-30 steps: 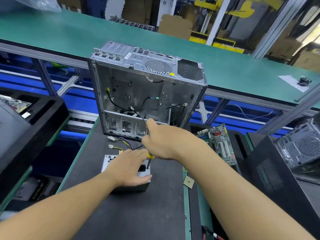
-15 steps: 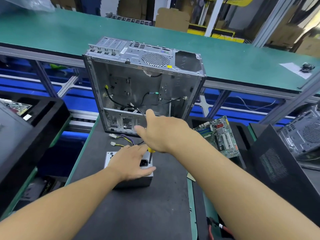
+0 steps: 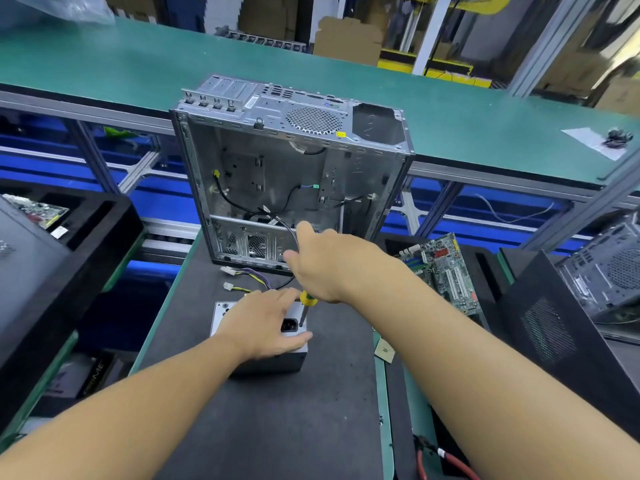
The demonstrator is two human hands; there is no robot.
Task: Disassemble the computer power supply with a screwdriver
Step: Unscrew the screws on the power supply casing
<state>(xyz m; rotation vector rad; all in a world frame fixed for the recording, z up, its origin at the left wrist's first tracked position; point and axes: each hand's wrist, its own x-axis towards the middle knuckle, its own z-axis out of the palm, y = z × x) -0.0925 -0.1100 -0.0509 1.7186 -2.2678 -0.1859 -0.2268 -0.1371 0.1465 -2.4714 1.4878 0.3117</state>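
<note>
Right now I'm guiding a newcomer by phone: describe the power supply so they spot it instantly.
Find the open computer case standing on the dark mat. In front of it, under the left hand, sits the power supply. It is the only small grey box, with a black socket and coloured wires.

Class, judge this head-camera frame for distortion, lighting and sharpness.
Head view: the wide lens skews the green bench and swells both forearms; light is even, shadows faint around the grey metal power supply box; the open silver computer case is sharp, brown cartons behind softer.
</note>
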